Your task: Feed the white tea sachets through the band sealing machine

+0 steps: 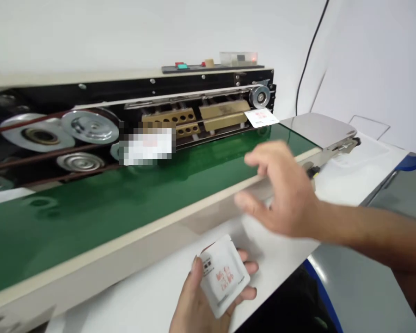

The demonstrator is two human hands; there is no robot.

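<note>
My left hand point(191, 299) is low in the head view, gripping a small white sachet point(224, 276) with red and black print. The thumb lies on its left edge and the fingers pass behind it. Over the near rail of the green conveyor belt point(208, 169), my right hand point(286, 194) holds nothing, its thumb and fingers apart. Beyond that hand, another white sachet point(262, 117) sits at the right end of the band sealing machine point(222, 88), beside the metal pulley. Farther left along the machine is a white packet point(147, 144), blurred into blocks.
Pulleys point(90, 126) and brown bands line the machine's front at left. Buttons and a clear cover point(239, 58) are on its top. A white table point(125, 296) lies under the conveyor. A black cable point(310, 51) hangs against the wall at right.
</note>
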